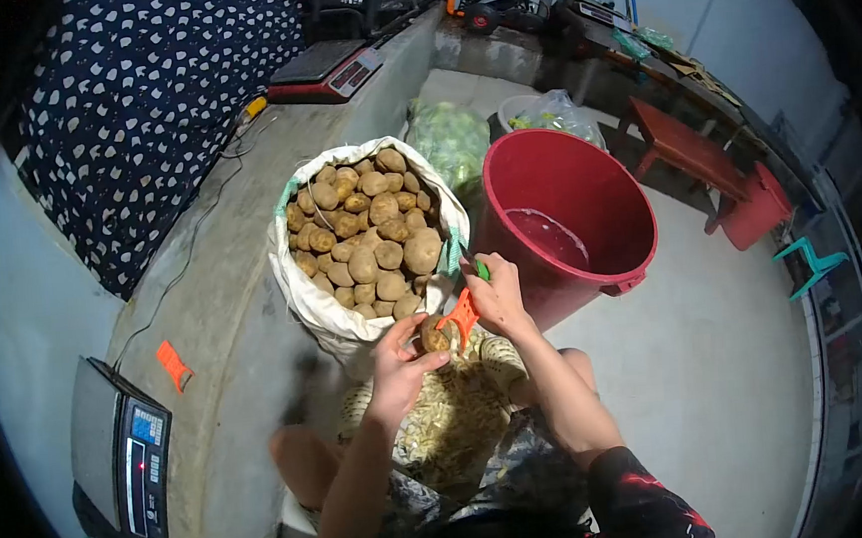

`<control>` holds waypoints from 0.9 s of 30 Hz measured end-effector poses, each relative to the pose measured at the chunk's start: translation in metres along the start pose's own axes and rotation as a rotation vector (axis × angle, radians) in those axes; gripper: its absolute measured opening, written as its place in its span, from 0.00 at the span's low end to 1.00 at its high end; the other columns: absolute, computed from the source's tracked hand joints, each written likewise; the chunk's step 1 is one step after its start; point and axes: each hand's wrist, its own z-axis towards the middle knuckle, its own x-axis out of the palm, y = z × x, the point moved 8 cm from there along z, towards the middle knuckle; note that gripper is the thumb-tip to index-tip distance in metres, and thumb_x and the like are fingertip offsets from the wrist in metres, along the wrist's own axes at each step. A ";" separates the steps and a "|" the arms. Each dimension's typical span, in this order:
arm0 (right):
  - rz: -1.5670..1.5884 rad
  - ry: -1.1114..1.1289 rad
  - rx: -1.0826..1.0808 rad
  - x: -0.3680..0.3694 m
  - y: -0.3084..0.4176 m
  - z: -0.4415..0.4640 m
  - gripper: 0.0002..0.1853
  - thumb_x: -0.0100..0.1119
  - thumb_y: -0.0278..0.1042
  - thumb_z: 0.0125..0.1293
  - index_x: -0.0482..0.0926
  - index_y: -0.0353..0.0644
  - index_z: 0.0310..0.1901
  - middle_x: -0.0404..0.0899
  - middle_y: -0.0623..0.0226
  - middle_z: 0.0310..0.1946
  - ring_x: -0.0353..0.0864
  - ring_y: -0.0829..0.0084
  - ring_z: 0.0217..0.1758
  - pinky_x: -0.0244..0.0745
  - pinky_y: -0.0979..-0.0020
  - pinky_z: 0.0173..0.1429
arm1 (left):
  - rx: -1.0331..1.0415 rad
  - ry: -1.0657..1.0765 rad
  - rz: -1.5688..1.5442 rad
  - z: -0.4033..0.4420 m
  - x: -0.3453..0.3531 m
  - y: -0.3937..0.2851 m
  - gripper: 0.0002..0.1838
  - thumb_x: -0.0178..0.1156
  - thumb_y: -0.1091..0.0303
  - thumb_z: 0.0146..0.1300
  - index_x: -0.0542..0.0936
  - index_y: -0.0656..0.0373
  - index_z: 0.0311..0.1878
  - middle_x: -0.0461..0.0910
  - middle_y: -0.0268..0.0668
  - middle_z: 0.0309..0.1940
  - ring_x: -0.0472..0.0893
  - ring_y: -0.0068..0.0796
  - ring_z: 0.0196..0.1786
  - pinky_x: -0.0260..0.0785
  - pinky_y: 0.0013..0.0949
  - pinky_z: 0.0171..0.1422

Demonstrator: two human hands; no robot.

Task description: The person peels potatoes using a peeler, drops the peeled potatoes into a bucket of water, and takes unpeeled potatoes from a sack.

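Note:
My left hand (403, 368) is closed round a brown potato (435, 338) in front of my lap. In my right hand (498, 294) is an orange peeler (462, 315), its head against or just beside the potato. A green and dark handle also shows at the right hand. Beyond both hands stands a white sack (303, 294), open at the top and full of potatoes. To its right is a large red tub (562, 285) with some liquid in it. Peelings (444, 423) lie below my hands, between my legs.
A second orange peeler (170, 362) lies on the concrete ledge (213, 274) at left, near a digital scale (143, 469). Another scale (327, 73) sits farther along it. Plastic bags of greens (447, 138) stand behind the tub. A red bench (688, 151) and teal stool (813, 264) are at right.

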 end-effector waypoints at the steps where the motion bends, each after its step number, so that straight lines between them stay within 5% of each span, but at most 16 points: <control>1: 0.004 0.005 0.003 0.003 -0.002 0.001 0.13 0.57 0.36 0.49 0.78 0.33 0.29 0.73 0.44 0.24 0.73 0.44 0.35 0.68 0.52 0.41 | 0.007 -0.020 0.042 0.000 -0.002 -0.001 0.34 0.63 0.89 0.52 0.67 0.66 0.65 0.70 0.43 0.61 0.77 0.33 0.58 0.73 0.33 0.59; 4: -0.013 0.017 0.013 0.009 -0.008 -0.003 0.12 0.57 0.35 0.51 0.78 0.32 0.27 0.73 0.45 0.23 0.74 0.47 0.32 0.67 0.53 0.38 | 0.022 -0.032 0.083 0.000 -0.010 0.008 0.34 0.64 0.89 0.52 0.67 0.67 0.64 0.72 0.43 0.58 0.77 0.33 0.57 0.74 0.32 0.59; 6: 0.149 0.088 0.111 0.016 -0.018 0.003 0.25 0.55 0.46 0.69 0.73 0.29 0.24 0.69 0.51 0.21 0.68 0.58 0.25 0.62 0.59 0.33 | 0.047 -0.003 0.084 0.004 -0.003 0.004 0.33 0.65 0.88 0.53 0.67 0.68 0.63 0.74 0.43 0.56 0.78 0.33 0.56 0.73 0.33 0.59; 10: 0.054 0.036 -0.040 0.008 -0.012 0.004 0.26 0.55 0.48 0.70 0.74 0.29 0.23 0.68 0.54 0.18 0.68 0.63 0.25 0.62 0.60 0.32 | 0.013 -0.020 0.090 0.006 0.000 0.003 0.32 0.69 0.86 0.51 0.69 0.68 0.60 0.75 0.39 0.53 0.78 0.28 0.53 0.76 0.31 0.56; 11: 0.053 0.035 -0.039 0.008 -0.012 0.005 0.26 0.55 0.48 0.70 0.74 0.29 0.23 0.68 0.54 0.18 0.68 0.63 0.25 0.62 0.60 0.32 | 0.012 -0.010 0.107 0.006 0.000 0.005 0.31 0.69 0.86 0.51 0.69 0.68 0.60 0.76 0.39 0.52 0.78 0.28 0.53 0.75 0.31 0.56; 13: 0.090 0.081 0.192 0.012 -0.031 0.006 0.15 0.60 0.38 0.54 0.78 0.32 0.23 0.73 0.46 0.22 0.74 0.49 0.31 0.66 0.54 0.36 | 0.010 0.002 0.122 0.008 0.000 0.010 0.30 0.69 0.86 0.52 0.70 0.67 0.59 0.77 0.39 0.51 0.78 0.27 0.53 0.74 0.31 0.56; 16: -0.050 0.008 0.030 0.009 -0.020 0.005 0.17 0.59 0.41 0.56 0.78 0.33 0.21 0.73 0.45 0.23 0.74 0.48 0.31 0.68 0.53 0.37 | 0.039 0.039 0.122 0.009 0.004 0.013 0.30 0.69 0.86 0.52 0.70 0.67 0.59 0.78 0.39 0.50 0.78 0.27 0.53 0.73 0.31 0.57; 27: -0.213 -0.023 -0.033 0.000 -0.020 0.016 0.20 0.58 0.45 0.61 0.80 0.34 0.22 0.75 0.45 0.23 0.77 0.46 0.31 0.68 0.52 0.36 | 0.016 0.150 0.056 -0.001 0.013 0.013 0.33 0.67 0.84 0.50 0.67 0.68 0.61 0.76 0.41 0.54 0.76 0.31 0.58 0.68 0.35 0.63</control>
